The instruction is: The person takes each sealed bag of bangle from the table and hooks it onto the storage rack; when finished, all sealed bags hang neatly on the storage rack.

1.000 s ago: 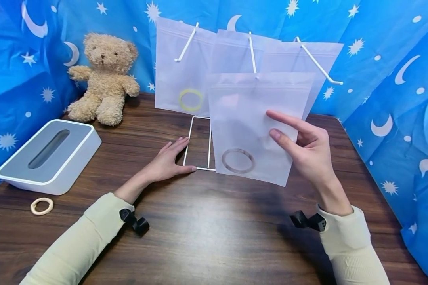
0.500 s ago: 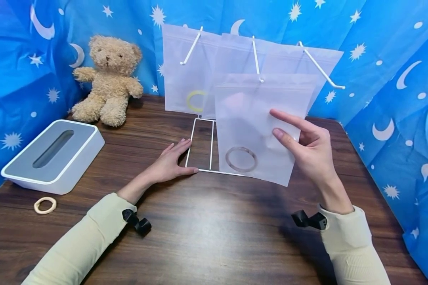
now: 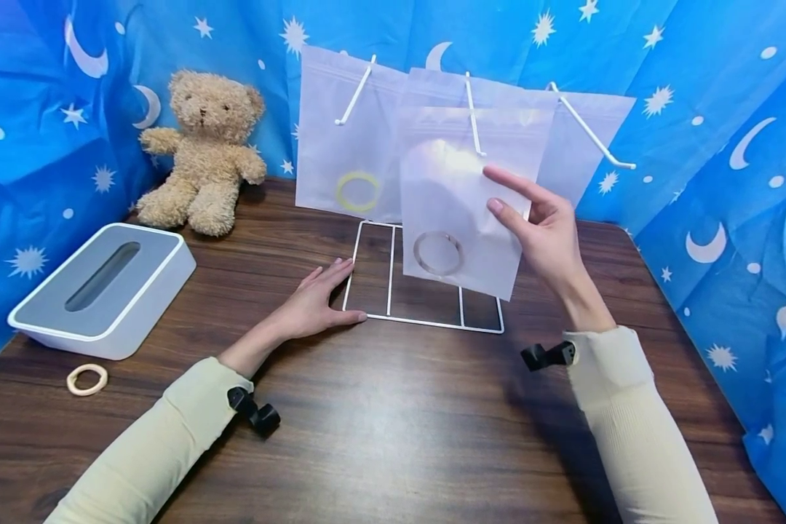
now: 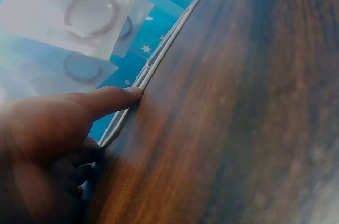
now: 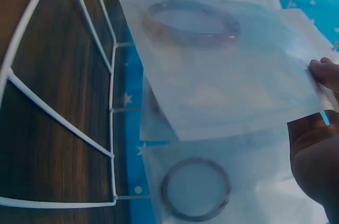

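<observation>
My right hand [image 3: 550, 233] pinches the right side of a translucent white zip bag [image 3: 474, 204], clear of the table. Low in the bag shows a brown ring like a bangle [image 3: 419, 255]. The middle hook [image 3: 473, 120] of a white wire rack overlaps the bag's upper part in the head view. Behind it, more such bags hang from the rack; the left bag [image 3: 347, 145] has a yellow ring inside. My left hand [image 3: 308, 302] rests at the left front corner of the rack's wire base [image 3: 432, 323], fingers straight, with the thumb [image 4: 114, 99] on the front bar.
A white tissue box [image 3: 151, 298] with a grey top stands at the left. In front of it lies a pale ring [image 3: 72, 383]. A teddy bear [image 3: 206, 149] sits at the back left. Blue star-and-moon cloth [image 3: 714, 167] hangs around the wooden table [image 3: 393, 437].
My right hand has lifted the bag up and slightly back, so its top now overlaps the middle hook and more of the rack base shows. My left hand stays at the base.
</observation>
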The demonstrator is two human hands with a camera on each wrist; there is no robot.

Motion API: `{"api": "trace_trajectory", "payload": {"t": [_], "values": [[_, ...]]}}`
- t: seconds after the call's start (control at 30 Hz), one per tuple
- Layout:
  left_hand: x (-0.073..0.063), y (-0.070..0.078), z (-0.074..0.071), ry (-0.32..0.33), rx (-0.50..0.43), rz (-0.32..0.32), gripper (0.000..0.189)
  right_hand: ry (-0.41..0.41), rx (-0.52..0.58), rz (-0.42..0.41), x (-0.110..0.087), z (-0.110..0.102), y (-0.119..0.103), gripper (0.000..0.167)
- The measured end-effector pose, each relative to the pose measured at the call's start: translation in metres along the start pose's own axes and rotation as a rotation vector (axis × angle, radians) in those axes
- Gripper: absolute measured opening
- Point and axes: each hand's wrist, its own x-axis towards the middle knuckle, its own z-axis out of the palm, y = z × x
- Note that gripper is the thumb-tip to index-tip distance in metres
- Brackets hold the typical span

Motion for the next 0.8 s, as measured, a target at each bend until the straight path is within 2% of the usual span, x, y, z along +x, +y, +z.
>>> {"api": "trace_trajectory", "payload": {"t": [0.27,0.57,0.73,0.8], "values": [[0.001,-0.003,0.001,-0.004,0.009,-0.005,0.096,0.055,0.031,-0.030,0.033,-0.002,0.022,0.039],[0.002,0.000,0.000,-0.001,0.016,0.001,0.095,0.069,0.097,0.027,0.040,-0.004,0.028,0.043],[0.001,-0.002,0.000,0.008,0.008,0.002,0.095,0.049,0.056,0.049,0.042,-0.004,0.029,0.042],[0.001,-0.003,0.000,0.007,0.005,0.000,0.095,0.023,-0.022,0.038,0.040,-0.005,0.028,0.040]]}}
